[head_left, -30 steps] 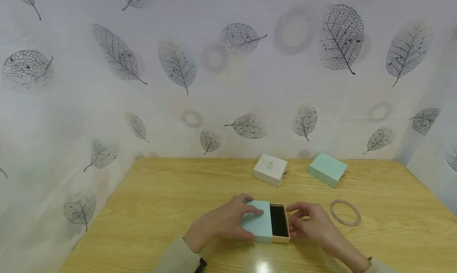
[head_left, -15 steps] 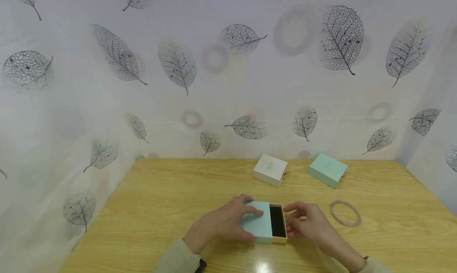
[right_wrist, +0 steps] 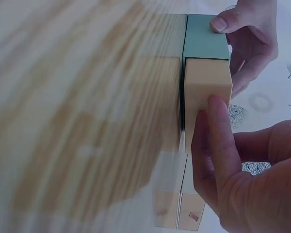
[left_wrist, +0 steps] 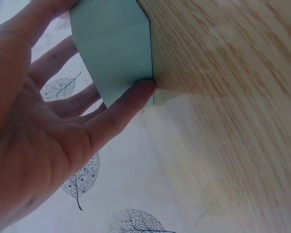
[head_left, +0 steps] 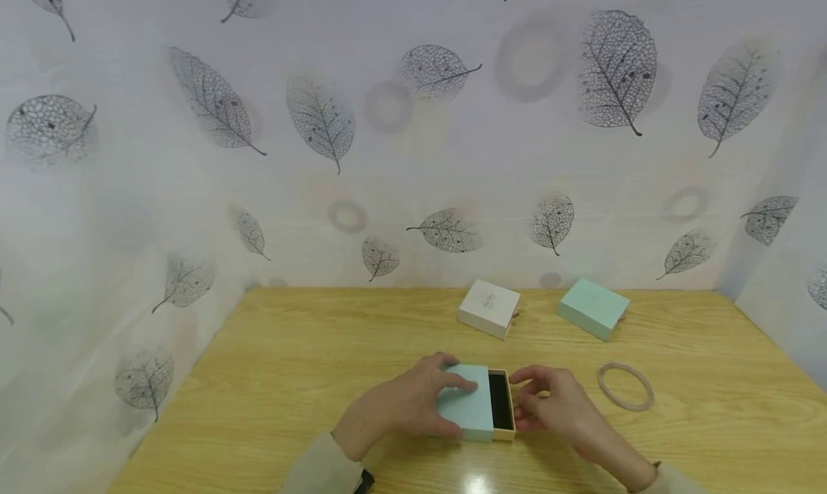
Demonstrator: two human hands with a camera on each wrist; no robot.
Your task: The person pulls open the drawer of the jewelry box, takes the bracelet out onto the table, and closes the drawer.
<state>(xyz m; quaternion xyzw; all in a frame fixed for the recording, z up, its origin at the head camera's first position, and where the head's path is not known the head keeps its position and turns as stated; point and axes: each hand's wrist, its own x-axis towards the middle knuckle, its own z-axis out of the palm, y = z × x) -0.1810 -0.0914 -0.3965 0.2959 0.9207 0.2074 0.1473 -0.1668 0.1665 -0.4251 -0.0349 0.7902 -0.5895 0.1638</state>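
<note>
A light blue drawer-style box [head_left: 466, 408] lies on the wooden table, its black-lined inner tray [head_left: 501, 402] sticking out a little on the right. My left hand [head_left: 413, 402] grips the box's outer sleeve, thumb along the near side and index finger on top. In the left wrist view, the thumb and fingers span the sleeve [left_wrist: 116, 56]. My right hand [head_left: 561, 408] has its fingertips against the tray's outer end. From the right wrist, those fingers [right_wrist: 222, 133] show flat on the tan tray end [right_wrist: 206, 77], holding nothing.
Behind the hands stand a closed white box [head_left: 489, 307] with small print on top and a closed mint green box [head_left: 593, 307]. A pale bangle-like ring [head_left: 625, 386] lies to the right of my right hand. A leaf-patterned cloth [head_left: 413, 156] encloses the back and sides.
The tray has slid leftward, deeper into the sleeve, with my right hand moving left against its end. My left hand and the sleeve have stayed in place.
</note>
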